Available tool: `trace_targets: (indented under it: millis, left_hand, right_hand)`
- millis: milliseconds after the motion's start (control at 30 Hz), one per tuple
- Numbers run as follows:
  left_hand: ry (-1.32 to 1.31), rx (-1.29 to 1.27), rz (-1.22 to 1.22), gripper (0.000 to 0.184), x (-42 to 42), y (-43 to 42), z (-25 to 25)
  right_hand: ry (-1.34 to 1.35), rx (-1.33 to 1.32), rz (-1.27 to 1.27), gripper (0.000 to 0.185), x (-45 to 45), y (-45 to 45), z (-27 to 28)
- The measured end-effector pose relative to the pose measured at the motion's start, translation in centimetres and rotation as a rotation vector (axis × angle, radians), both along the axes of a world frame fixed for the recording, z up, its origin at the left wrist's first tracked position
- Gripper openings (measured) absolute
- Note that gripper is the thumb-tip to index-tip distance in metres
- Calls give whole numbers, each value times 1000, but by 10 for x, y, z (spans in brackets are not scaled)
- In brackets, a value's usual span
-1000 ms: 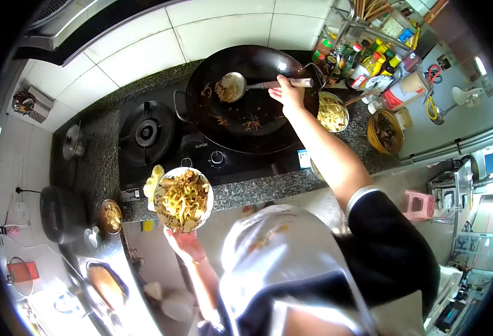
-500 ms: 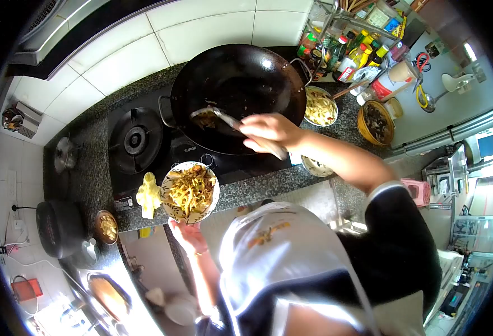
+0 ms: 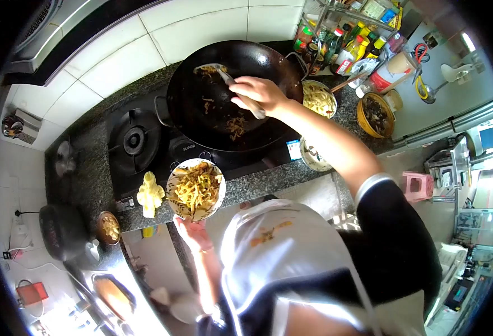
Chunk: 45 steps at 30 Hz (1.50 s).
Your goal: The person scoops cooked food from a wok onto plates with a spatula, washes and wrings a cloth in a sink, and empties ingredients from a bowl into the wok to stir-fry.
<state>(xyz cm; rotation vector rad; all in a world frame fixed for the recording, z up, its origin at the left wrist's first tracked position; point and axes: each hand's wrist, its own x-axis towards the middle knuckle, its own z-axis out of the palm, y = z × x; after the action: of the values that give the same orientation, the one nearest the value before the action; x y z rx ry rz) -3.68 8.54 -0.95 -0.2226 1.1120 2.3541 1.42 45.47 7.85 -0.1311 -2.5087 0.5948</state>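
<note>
My right hand (image 3: 260, 95) grips the handle of a spatula (image 3: 224, 74) over the large dark wok (image 3: 201, 126). The spatula's blade lies near the wok's far left wall with some food scraps on it. More brown shreds (image 3: 236, 127) are stuck or lying on the lower part of the wok. With fingers under its near side, my left hand (image 3: 195, 232) holds a patterned bowl (image 3: 203, 214) at the counter's front edge. Cooked strips of food (image 3: 195, 187) fill the bowl.
A yellow cloth (image 3: 150, 195) lies left of the bowl, below a bare burner (image 3: 134, 140). Right of the wok are a bowl of pale strips (image 3: 318, 98), a brown bowl (image 3: 389, 129) and a small bowl (image 3: 316, 162). Several bottles (image 3: 353, 53) crowd the back right.
My right hand has moved the spatula up toward the wok's far wall. Shreds now show in the wok's lower part. The bowl in my left hand has shifted slightly right.
</note>
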Motion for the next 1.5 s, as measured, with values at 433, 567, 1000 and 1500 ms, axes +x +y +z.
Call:
trace_targets:
  millis: [433, 567, 1000, 1500]
  left_hand:
    - [20, -17, 14, 35, 14, 1, 11]
    - [6, -28, -26, 36, 9, 4, 1]
    - [-14, -13, -64, 34, 28, 4, 5]
    - [33, -28, -137, 28, 27, 10, -5]
  right_hand:
    - [-252, 384, 359, 35, 104, -55, 37]
    - [-152, 303, 294, 30, 100, -45, 51]
    - [-125, 492, 174, 29, 48, -25, -24]
    - [-403, -357, -148, 25, 70, -21, -10]
